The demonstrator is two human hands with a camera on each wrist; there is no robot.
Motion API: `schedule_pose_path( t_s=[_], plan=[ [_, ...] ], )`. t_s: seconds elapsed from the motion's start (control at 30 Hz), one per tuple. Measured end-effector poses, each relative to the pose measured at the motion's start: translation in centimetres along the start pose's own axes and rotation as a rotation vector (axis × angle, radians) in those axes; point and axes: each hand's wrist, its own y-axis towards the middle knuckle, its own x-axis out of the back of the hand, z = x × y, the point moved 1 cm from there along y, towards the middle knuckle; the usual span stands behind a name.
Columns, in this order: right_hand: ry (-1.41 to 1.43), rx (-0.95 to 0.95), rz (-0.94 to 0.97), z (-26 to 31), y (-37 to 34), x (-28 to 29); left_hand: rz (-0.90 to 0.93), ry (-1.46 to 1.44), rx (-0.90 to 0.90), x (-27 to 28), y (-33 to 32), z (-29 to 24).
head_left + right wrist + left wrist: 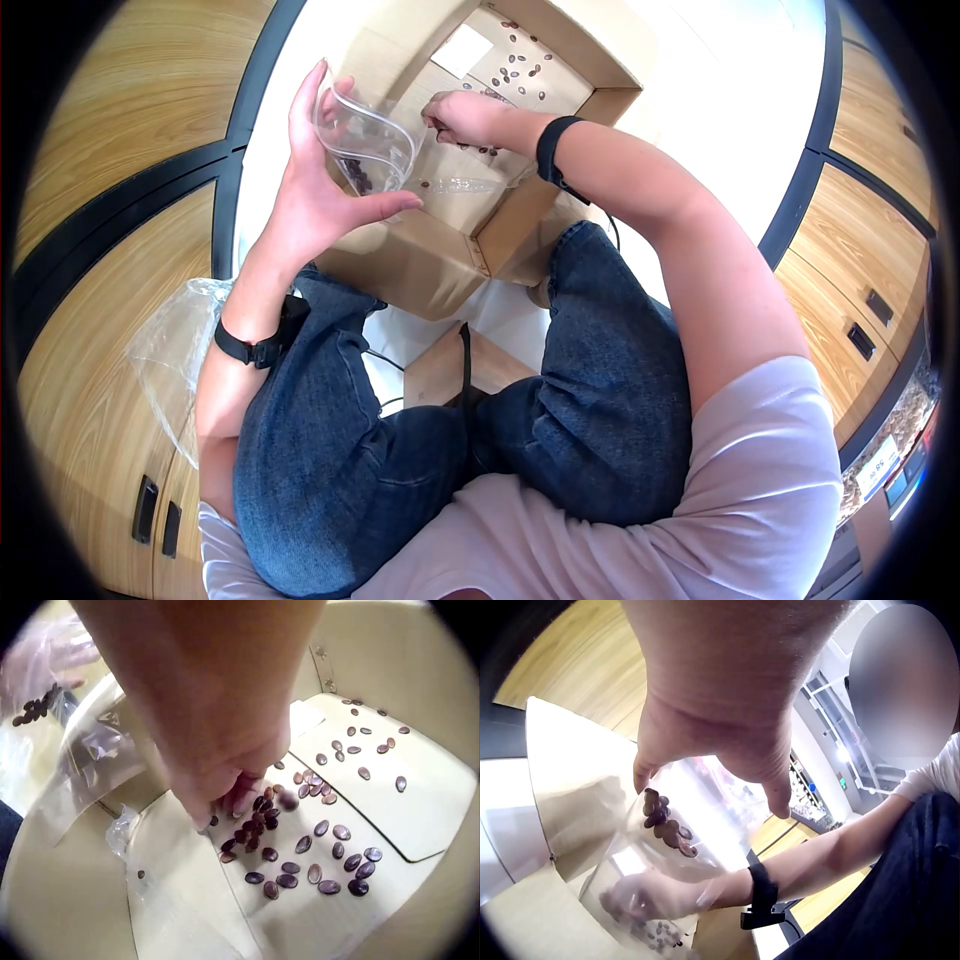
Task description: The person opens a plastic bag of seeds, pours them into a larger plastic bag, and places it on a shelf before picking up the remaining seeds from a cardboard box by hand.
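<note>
My left hand (318, 200) holds a clear zip bag (365, 135) by its sides, fingers and thumb spread wide around it so the mouth gapes. A small clump of dark brown melon seeds (664, 817) lies inside the bag. Down in the cardboard box (410, 265), my right hand (465, 118) has its fingers curled low over the floor. One seed (214, 821) shows between its thumb and fingertips; the palm is hidden. Close by the fingers is a pile of seeds (255, 825), with one blurred seed (287, 801) beside it.
More loose seeds (356, 870) are scattered over the box floor. A white square (462, 51) lies at its far end, and clear plastic film (120, 832) runs along the near side. Another clear plastic bag (170, 340) is by my left forearm. Wooden cabinets (130, 100) flank the box.
</note>
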Motion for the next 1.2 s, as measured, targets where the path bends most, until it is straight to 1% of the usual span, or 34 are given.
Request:
schedule_pose_path(
  t_s=[0.13, 0.2, 0.23, 0.3, 0.43, 0.5, 0.63, 0.7, 0.73, 0.8, 0.93, 1.0, 1.13, 1.2],
  plan=[
    [-0.055, -0.03, 0.031, -0.1, 0.6, -0.5, 0.012, 0.013, 0.0, 0.0, 0.1, -0.1],
    [-0.051, -0.185, 0.15, 0.1, 0.9, 0.0, 0.011, 0.013, 0.004, 0.0, 0.0, -0.1],
    [-0.051, -0.184, 0.151, 0.0, 0.9, -0.2, 0.008, -0.003, 0.004, 0.0, 0.0, 0.0],
    [-0.17, -0.124, 0.106, -0.3, 1.2, -0.5, 0.004, -0.02, 0.003, 0.0, 0.0, 0.1],
    [-0.265, -0.138, 0.117, 0.5, 1.5, -1.0, 0.015, -0.016, 0.002, 0.1, 0.0, 0.2],
    [-0.197, -0.051, 0.095, 0.0, 1.6, -1.9, 0.013, -0.028, 0.008, 0.1, -0.1, 0.2],
    [-0.159, -0.051, 0.061, 0.5, 1.3, -1.3, 0.013, 0.02, 0.001, 0.2, -0.1, -0.1],
    [0.002, -0.184, 0.105, 1.1, 1.1, -0.5, 0.019, 0.033, 0.005, 0.2, 0.0, -0.1],
    [0.003, -0.186, 0.103, 0.9, 1.3, -0.9, 0.015, 0.027, -0.003, 0.1, 0.0, 0.0],
    [0.065, -0.17, -0.085, 0.5, 1.6, -1.5, 0.012, 0.022, -0.007, 0.1, -0.1, 0.0],
    [0.06, -0.18, -0.038, 0.1, 1.9, -1.5, 0.024, -0.028, 0.02, 0.1, 0.0, -0.2],
    [0.009, -0.108, -0.045, -0.1, 2.0, -1.6, 0.025, -0.033, 0.02, 0.1, 0.0, -0.2],
    [-0.032, -0.111, 0.013, 0.7, 1.8, -0.6, 0.017, -0.03, 0.005, 0.1, 0.0, -0.1],
    [-0.129, -0.121, 0.045, 1.3, 1.7, 0.0, 0.013, -0.034, 0.003, 0.1, 0.0, 0.0]
  ],
)
